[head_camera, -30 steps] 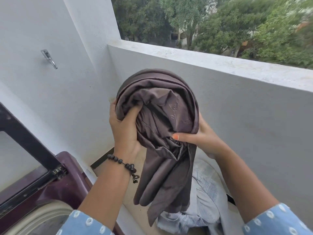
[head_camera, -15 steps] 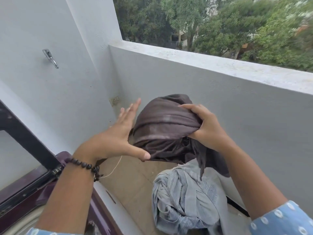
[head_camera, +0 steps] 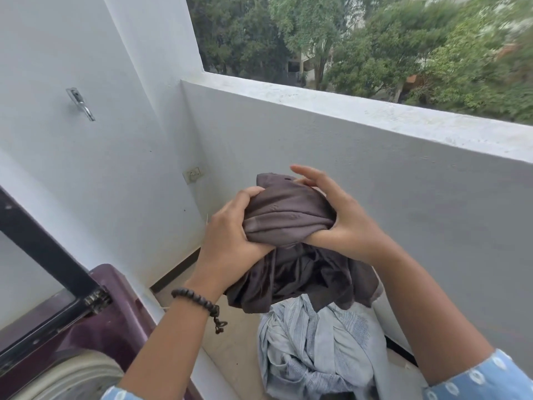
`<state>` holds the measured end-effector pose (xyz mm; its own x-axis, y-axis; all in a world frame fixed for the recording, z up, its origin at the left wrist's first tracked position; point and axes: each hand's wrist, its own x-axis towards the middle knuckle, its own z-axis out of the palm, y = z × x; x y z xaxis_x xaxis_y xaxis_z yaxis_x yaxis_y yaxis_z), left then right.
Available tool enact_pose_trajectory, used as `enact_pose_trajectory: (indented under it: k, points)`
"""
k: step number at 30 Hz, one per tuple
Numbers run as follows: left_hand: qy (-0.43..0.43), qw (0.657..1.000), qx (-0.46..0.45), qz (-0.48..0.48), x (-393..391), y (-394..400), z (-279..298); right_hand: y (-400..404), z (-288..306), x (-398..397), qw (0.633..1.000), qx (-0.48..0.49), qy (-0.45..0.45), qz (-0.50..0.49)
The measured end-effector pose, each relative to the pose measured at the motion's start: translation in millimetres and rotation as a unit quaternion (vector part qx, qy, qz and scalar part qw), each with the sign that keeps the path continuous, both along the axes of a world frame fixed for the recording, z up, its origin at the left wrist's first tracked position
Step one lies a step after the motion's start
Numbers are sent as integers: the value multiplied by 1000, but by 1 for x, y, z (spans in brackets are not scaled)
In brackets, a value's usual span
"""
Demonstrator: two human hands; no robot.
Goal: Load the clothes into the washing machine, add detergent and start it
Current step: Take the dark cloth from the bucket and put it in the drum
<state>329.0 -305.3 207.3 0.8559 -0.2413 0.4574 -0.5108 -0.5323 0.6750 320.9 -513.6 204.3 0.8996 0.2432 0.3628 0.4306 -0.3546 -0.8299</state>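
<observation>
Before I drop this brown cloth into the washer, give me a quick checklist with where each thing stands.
1. Left hand grips the brown cloth: ok.
2. Right hand holds it too: ok.
3. Washer lid raised: ok.
4. Drum free of obstruction: cannot tell, only its rim shows.
5. Cloth over the drum: not ok, it hangs above the pale blue clothes.
6. Loose tail gathered: not ok, it dangles.

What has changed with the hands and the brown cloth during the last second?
The left hand, open beside the bundle half a second ago, grips the brown garment again; both hands have lowered it and bunched it tighter. The right hand kept holding it. The light blue clothes and washing machine stayed put.
</observation>
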Motion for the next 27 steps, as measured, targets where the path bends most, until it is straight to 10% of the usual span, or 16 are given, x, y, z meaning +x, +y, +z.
enact_pose_trajectory:
  k: [5,15,22,27]
  points:
    - [66,970,-235,-18,5,11,2,-26,-4,-4,990,65,119,48]
    - [210,780,-587,57,-4,-21,1,-6,-39,-5,946,262,190,37]
    - [290,855,-427,-57,-8,-9,-14,-7,-34,1,928,345,114,-83]
    - [277,928,-230,-92,-2,24,8,-26,-22,6,975,197,-9,-98]
